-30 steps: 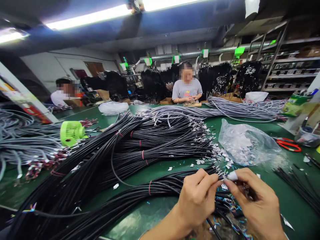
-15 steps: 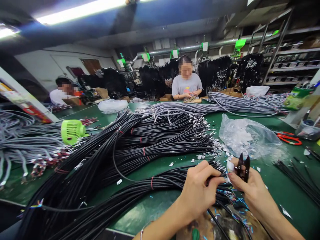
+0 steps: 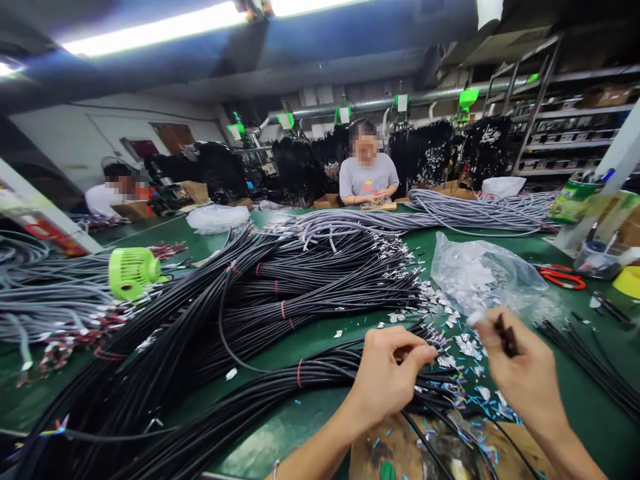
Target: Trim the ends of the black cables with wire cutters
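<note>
My left hand pinches a black cable near its stripped end, just above the front cable bundle. To its right, my right hand is raised and closed round dark-bladed cutters, with a white scrap between thumb and fingertip. The two hands are apart. White scraps and small coloured wire bits lie on the green table between them. Below the hands is a worn brown board with cables across it.
Large black cable bundles fill the middle. Beyond lie grey cables. A plastic bag, red-handled scissors and loose black cables are at right. A green fan stands left. A person sits opposite; another sits far left.
My right hand has moved right, away from my left hand, with the cutters and white scrap. My left hand has shifted slightly left and down. The view has turned a little.
</note>
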